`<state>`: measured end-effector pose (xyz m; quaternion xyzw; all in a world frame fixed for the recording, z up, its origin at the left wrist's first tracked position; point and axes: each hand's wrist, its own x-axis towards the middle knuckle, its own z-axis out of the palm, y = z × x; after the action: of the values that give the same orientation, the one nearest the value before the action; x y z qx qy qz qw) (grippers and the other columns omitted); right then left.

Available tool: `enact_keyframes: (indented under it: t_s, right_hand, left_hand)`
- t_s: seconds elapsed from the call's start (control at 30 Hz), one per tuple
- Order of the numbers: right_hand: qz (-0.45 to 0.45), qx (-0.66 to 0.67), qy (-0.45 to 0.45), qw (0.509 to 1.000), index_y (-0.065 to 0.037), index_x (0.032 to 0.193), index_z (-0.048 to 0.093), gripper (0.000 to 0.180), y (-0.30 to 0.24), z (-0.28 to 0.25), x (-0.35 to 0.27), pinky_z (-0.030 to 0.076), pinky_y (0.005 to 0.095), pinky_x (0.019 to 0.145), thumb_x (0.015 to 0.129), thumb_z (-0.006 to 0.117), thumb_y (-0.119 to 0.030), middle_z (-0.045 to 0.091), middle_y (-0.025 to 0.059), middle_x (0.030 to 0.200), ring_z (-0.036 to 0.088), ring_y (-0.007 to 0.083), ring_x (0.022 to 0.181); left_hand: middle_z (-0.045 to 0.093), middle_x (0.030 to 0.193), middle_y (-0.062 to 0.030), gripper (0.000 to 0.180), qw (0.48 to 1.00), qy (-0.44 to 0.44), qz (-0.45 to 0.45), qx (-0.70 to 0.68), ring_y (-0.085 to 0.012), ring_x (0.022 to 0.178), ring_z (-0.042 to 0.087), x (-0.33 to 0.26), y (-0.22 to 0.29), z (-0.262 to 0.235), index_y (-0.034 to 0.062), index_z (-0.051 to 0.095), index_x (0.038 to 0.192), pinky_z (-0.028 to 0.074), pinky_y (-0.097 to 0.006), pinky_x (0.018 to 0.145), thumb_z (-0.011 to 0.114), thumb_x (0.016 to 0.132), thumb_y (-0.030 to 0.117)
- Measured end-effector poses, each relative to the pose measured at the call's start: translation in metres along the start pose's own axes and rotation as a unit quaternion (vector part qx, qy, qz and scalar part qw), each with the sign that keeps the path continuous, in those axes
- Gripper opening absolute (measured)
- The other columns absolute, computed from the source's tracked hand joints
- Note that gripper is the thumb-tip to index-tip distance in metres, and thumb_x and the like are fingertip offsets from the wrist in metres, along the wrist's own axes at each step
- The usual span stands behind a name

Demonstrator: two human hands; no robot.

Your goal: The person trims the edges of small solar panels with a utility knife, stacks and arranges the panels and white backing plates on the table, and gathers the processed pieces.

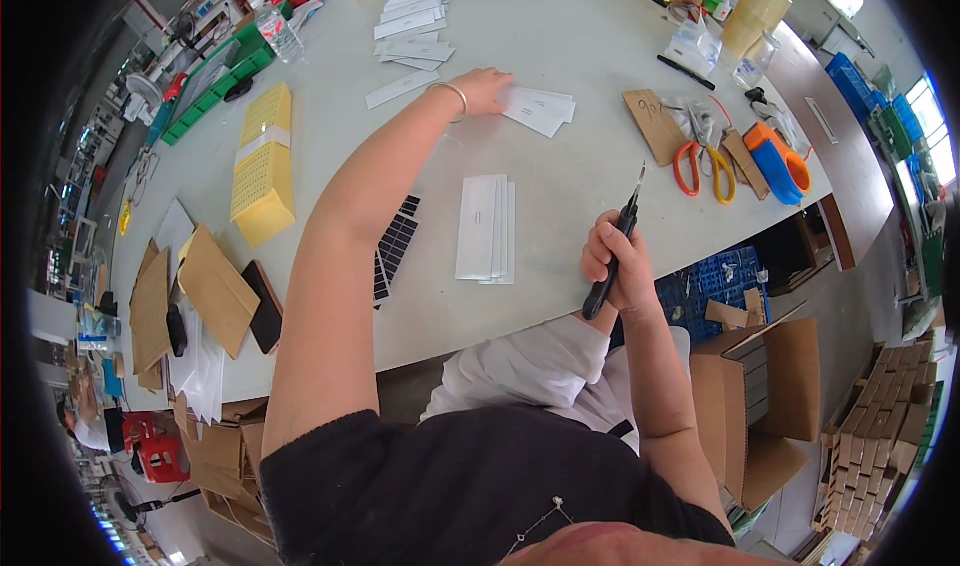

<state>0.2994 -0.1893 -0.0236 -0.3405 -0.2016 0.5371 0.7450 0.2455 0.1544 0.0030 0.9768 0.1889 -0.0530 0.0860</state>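
My left hand (484, 92) reaches across the table to the left end of a small fan of white printed strips (542, 110). Its fingertips are smeared, so whether they grip a strip or only touch it cannot be made out. Closer to me lies a neat overlapping stack of white strips (482, 228). My right hand (620, 262) is closed around a black-handled tool (614, 271) with a slim pointed metal tip, held upright over the table's near edge. Partly behind my left forearm are black gridded sheets (397, 250).
More white strips (412, 16) lie farther back. Yellow card bundles (265, 166) and brown cardboard pieces (218, 291) are on the left. On the right are scissors (722, 174), an orange-and-blue tape roll (780, 164), a black pen (686, 72) and a jar (756, 61). An opened carton (790, 381) stands below.
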Motion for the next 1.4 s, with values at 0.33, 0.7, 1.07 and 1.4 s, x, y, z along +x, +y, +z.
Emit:
enact_keyframes:
  t_s: [0.33,0.7,1.07,1.4]
  right_hand:
    - [-0.008,-0.008,0.005,1.0,-0.006,0.084,0.042,0.017,-0.001,0.003,0.001,0.033,0.024,0.042,0.089,0.053,-0.017,0.039,0.0002,0.059,0.04,0.0102,0.044]
    - [-0.061,-0.036,0.128,0.989,0.002,0.116,0.046,0.047,0.002,0.006,0.012,0.038,0.0243,0.046,0.084,0.063,-0.029,0.056,0.0095,0.085,0.044,0.0101,0.048]
    - [-0.157,0.009,0.116,0.981,0.003,0.119,0.044,0.05,-0.008,0.04,0.014,0.039,0.0225,0.049,0.085,0.06,-0.029,0.06,0.0162,0.097,0.044,0.0078,0.051]
    - [-0.058,-0.032,0.049,0.997,0.005,0.115,0.047,0.046,-0.026,0.048,0.046,0.037,0.0228,0.052,0.088,0.057,-0.032,0.054,0.0088,0.069,0.049,0.008,0.063]
  left_hand:
    - [0.052,0.105,-0.0098,0.036,0.999,0.045,-0.014,0.021,-0.0263,0.098,0.051,-0.022,0.016,-0.007,0.008,0.055,0.098,0.044,-0.035,0.082,0.067,0.07,0.025]
    - [0.054,0.075,-0.0087,0.021,0.948,0.284,0.047,-0.134,-0.0259,0.069,0.055,-0.128,0.12,0.005,0.0042,0.049,0.078,0.044,-0.034,0.06,0.066,0.07,0.011]
    - [0.049,0.075,-0.0058,0.024,0.923,0.362,0.129,-0.022,-0.0233,0.07,0.053,-0.173,0.178,0.01,0.0071,0.047,0.079,0.044,-0.035,0.055,0.065,0.064,0.003]
    - [0.058,0.09,-0.0041,0.03,0.814,0.159,-0.033,-0.558,-0.0113,0.077,0.054,-0.163,0.148,0.006,0.0039,0.053,0.106,0.044,-0.025,0.061,0.047,0.093,0.03]
